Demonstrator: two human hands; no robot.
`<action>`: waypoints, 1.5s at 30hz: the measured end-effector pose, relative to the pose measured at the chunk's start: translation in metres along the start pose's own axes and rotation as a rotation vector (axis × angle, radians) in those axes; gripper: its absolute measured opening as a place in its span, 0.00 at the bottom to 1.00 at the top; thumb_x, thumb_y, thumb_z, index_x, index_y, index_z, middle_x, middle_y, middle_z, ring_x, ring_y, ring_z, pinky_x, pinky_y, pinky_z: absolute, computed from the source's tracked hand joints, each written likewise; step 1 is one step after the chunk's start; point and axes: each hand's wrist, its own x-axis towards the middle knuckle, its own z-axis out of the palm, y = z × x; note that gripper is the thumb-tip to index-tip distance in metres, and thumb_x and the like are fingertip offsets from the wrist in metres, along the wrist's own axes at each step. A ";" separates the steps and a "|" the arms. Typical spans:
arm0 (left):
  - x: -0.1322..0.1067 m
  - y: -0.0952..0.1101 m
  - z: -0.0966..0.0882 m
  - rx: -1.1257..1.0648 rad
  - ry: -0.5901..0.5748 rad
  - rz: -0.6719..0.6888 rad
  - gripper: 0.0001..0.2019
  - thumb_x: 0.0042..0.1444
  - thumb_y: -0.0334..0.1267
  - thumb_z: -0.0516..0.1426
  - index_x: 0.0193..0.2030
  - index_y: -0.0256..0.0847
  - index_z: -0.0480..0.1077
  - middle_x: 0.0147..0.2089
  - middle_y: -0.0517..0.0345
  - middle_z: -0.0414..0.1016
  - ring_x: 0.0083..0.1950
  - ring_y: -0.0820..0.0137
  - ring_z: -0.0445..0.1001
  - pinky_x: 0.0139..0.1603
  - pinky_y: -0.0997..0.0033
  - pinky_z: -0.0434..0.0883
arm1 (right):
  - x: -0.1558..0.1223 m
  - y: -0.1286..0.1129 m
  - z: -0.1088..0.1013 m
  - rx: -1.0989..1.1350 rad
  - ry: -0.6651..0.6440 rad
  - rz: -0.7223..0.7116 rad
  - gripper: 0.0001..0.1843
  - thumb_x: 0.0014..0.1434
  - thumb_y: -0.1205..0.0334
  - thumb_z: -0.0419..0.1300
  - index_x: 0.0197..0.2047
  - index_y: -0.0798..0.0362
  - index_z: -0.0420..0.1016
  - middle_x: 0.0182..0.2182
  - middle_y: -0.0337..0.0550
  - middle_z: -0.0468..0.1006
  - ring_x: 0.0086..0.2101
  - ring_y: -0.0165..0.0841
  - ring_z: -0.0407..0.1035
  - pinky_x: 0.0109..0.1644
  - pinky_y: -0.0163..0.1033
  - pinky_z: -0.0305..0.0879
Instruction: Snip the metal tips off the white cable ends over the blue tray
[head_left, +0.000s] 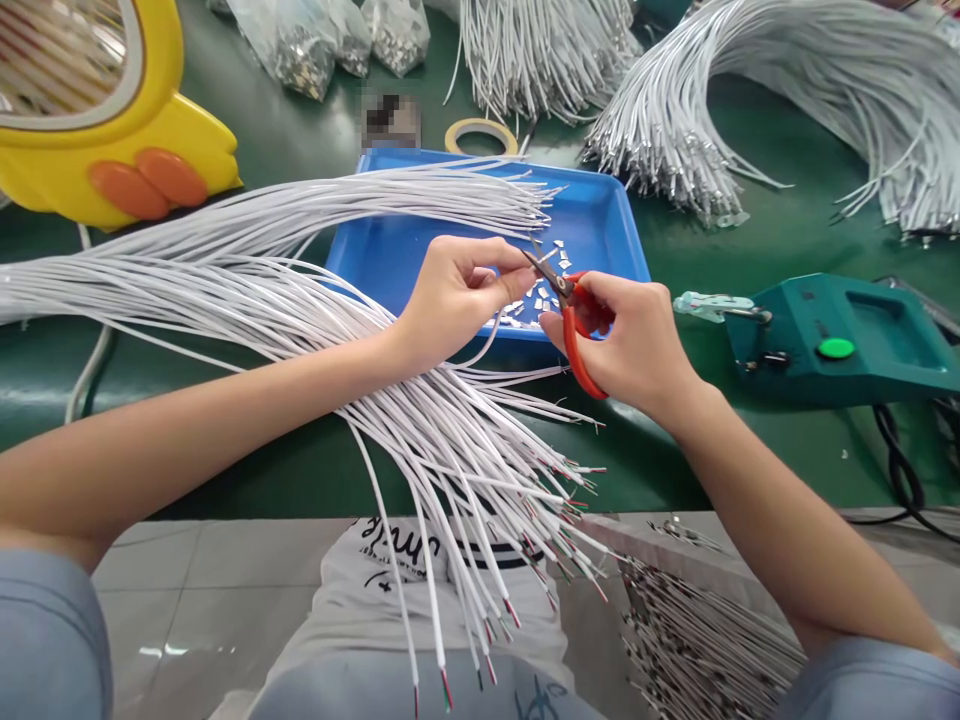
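Observation:
My left hand pinches the end of a white cable over the blue tray. In my right hand is a pair of red-handled scissors, its blades at the cable tip by my left fingertips. Small white cut pieces lie in the tray below. One bundle of white cables rests across the tray's back left. Beneath my left forearm, another bundle of white cables fans over the table's front edge, with red and green inner wires showing at the ends.
A teal device with a green button stands at right, and a yellow duck-shaped object at upper left. Behind the tray are a tape roll, bags of small metal parts and more cable bundles. The green table ends near me.

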 end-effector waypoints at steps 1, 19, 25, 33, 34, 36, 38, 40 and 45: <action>0.000 -0.001 0.000 0.004 -0.004 0.004 0.06 0.52 0.26 0.59 0.28 0.37 0.77 0.25 0.60 0.69 0.26 0.79 0.62 0.24 0.77 0.63 | 0.000 0.000 0.000 0.009 -0.001 0.004 0.15 0.53 0.55 0.60 0.24 0.51 0.60 0.20 0.37 0.64 0.21 0.27 0.53 0.27 0.38 0.53; 0.002 -0.003 -0.001 0.024 -0.006 0.028 0.07 0.52 0.28 0.60 0.24 0.37 0.75 0.24 0.59 0.70 0.24 0.79 0.62 0.22 0.76 0.61 | 0.002 0.004 0.000 0.182 -0.054 0.085 0.17 0.48 0.52 0.67 0.23 0.52 0.66 0.21 0.38 0.65 0.23 0.28 0.55 0.27 0.39 0.51; 0.002 -0.001 0.000 0.021 0.010 0.012 0.07 0.51 0.28 0.60 0.24 0.37 0.74 0.23 0.59 0.68 0.23 0.80 0.60 0.21 0.77 0.60 | 0.004 0.001 -0.003 0.227 -0.106 0.114 0.18 0.48 0.50 0.67 0.22 0.53 0.67 0.19 0.36 0.62 0.22 0.26 0.53 0.26 0.37 0.50; 0.000 0.001 0.000 0.065 0.016 -0.024 0.06 0.51 0.28 0.60 0.24 0.37 0.75 0.24 0.59 0.68 0.26 0.77 0.63 0.25 0.75 0.64 | 0.001 0.000 -0.007 0.086 -0.121 0.048 0.24 0.52 0.50 0.64 0.19 0.52 0.55 0.18 0.34 0.52 0.23 0.25 0.46 0.26 0.38 0.46; 0.000 0.001 0.000 0.065 0.017 -0.027 0.06 0.51 0.28 0.60 0.24 0.36 0.75 0.24 0.59 0.68 0.26 0.78 0.63 0.25 0.75 0.64 | 0.001 -0.001 -0.007 0.076 -0.122 0.041 0.24 0.53 0.50 0.63 0.19 0.52 0.54 0.18 0.35 0.52 0.23 0.26 0.46 0.26 0.38 0.46; 0.000 0.001 0.001 0.066 0.020 -0.035 0.06 0.50 0.27 0.60 0.24 0.36 0.75 0.24 0.59 0.68 0.26 0.78 0.63 0.25 0.76 0.64 | 0.000 -0.002 -0.007 0.062 -0.126 0.032 0.24 0.54 0.50 0.62 0.20 0.52 0.53 0.18 0.35 0.52 0.23 0.26 0.45 0.26 0.39 0.46; 0.000 0.002 0.001 0.071 0.022 -0.038 0.06 0.50 0.27 0.59 0.24 0.36 0.75 0.23 0.59 0.69 0.26 0.78 0.63 0.24 0.76 0.64 | -0.001 -0.003 -0.008 0.048 -0.127 0.032 0.23 0.55 0.50 0.61 0.20 0.52 0.53 0.19 0.36 0.53 0.23 0.26 0.45 0.27 0.40 0.46; -0.001 0.003 0.001 0.073 0.017 -0.035 0.07 0.50 0.27 0.59 0.24 0.36 0.75 0.23 0.59 0.69 0.25 0.79 0.62 0.24 0.77 0.63 | -0.001 -0.004 -0.008 0.036 -0.111 0.028 0.23 0.55 0.50 0.61 0.21 0.51 0.53 0.19 0.36 0.53 0.23 0.27 0.45 0.27 0.40 0.46; -0.001 0.003 0.000 0.049 -0.009 -0.022 0.06 0.51 0.29 0.59 0.25 0.37 0.75 0.24 0.60 0.70 0.25 0.80 0.62 0.24 0.79 0.64 | -0.001 -0.004 -0.007 0.027 -0.047 0.009 0.23 0.53 0.48 0.62 0.21 0.51 0.54 0.18 0.37 0.54 0.22 0.27 0.44 0.27 0.40 0.46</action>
